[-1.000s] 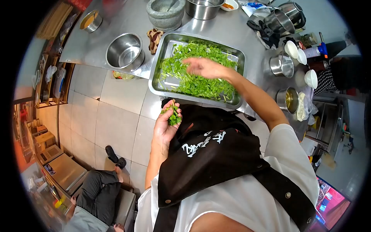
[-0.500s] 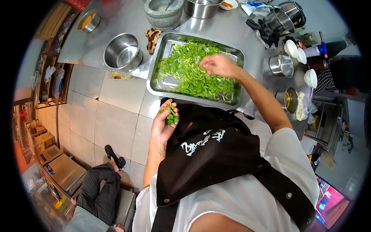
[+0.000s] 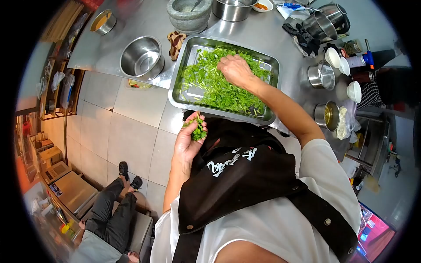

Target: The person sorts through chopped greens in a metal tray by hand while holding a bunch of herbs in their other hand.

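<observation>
Chopped leafy green herbs (image 3: 215,90), with pale cut stems, are spread over a rectangular steel tray (image 3: 174,90) at the table's front edge. My right hand (image 3: 235,69) reaches into the tray from the right, its fingers curled down and closed on some of the greens; the fingertips are partly hidden. In front of the tray, at its lower left, my left hand (image 3: 189,139) is palm up with its fingers wrapped round a small bunch of the green herbs (image 3: 199,131).
A steel pot (image 3: 142,59), a patterned cloth (image 3: 176,45) and a stone mortar (image 3: 188,17) stand left of and behind the tray. Several bowls and pots, among them a pot of yellowish liquid (image 3: 326,115), line the right side. A seated person (image 3: 109,219) is at lower left.
My right hand has moved left and lowered onto the greens in the tray. My left hand keeps its bunch, shifted only slightly. The seated person's legs have moved a little apart.
</observation>
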Tool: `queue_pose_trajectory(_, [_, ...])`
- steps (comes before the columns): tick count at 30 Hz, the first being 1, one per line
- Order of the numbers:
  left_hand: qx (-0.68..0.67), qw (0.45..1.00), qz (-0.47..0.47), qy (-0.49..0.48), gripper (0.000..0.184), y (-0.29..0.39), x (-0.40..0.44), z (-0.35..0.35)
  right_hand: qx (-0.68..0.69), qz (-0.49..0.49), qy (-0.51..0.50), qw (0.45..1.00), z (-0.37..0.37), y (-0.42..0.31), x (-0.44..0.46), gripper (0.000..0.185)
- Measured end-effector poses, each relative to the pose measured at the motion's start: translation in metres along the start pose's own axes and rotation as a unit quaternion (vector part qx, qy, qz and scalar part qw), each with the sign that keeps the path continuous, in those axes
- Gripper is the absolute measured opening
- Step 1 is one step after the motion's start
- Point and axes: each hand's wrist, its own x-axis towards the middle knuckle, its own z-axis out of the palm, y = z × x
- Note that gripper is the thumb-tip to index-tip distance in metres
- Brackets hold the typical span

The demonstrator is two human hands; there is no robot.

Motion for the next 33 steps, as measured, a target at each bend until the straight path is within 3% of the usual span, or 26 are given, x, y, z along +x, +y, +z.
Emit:
queue_pose_trajectory(3, [-0.004,1.0,-0.007,0.001,0.03,0.0,0.001,0.002,0.081,0.07,0.015,0.994,-0.002,0.002,0.001,0.014])
queue_pose_trajectory(4, [-0.007,1.0,-0.009,0.005,0.029,0.0,0.0,0.002,0.186,0.124,-0.012,0.975,-0.003,0.005,0.002,0.014])
queue_pose_trajectory(7, [0.002,1.0,-0.003,-0.005,0.029,-0.002,0.003,0.002,0.463,0.264,-0.097,0.84,-0.015,0.015,-0.003,0.016])
queue_pose_trajectory(9, [0.011,1.0,-0.006,-0.003,0.033,-0.002,0.003,0.007,0.606,0.323,-0.151,0.711,-0.026,0.02,-0.005,0.018])
queue_pose_trajectory(16, [0.035,0.999,-0.019,-0.029,0.036,-0.005,0.009,0.029,0.734,0.306,-0.191,0.576,-0.062,0.001,-0.025,0.007])
queue_pose_trajectory(19, [0.067,0.996,-0.02,-0.053,0.036,-0.01,0.013,0.038,0.652,0.166,-0.187,0.716,-0.074,-0.033,-0.043,0.006])
queue_pose_trajectory(22, [0.08,0.996,-0.034,-0.032,0.027,-0.017,0.012,0.044,0.45,0.108,-0.152,0.873,-0.092,-0.063,-0.056,0.012])
queue_pose_trajectory(23, [0.079,0.996,-0.035,-0.029,0.026,-0.019,0.012,0.045,0.406,0.109,-0.135,0.897,-0.1,-0.071,-0.057,0.013])
queue_pose_trajectory(28, [0.08,0.996,-0.042,-0.016,0.024,-0.023,0.013,0.041,0.367,0.079,-0.097,0.922,-0.104,-0.078,-0.063,0.015])
queue_pose_trajectory(31, [0.07,0.997,-0.039,-0.022,0.023,-0.021,0.015,0.034,0.503,0.136,-0.123,0.845,-0.092,-0.063,-0.061,0.012])
queue_pose_trajectory(33, [0.058,0.997,-0.037,-0.022,0.026,-0.02,0.014,0.03,0.53,0.187,-0.075,0.823,-0.068,-0.037,-0.052,0.013])
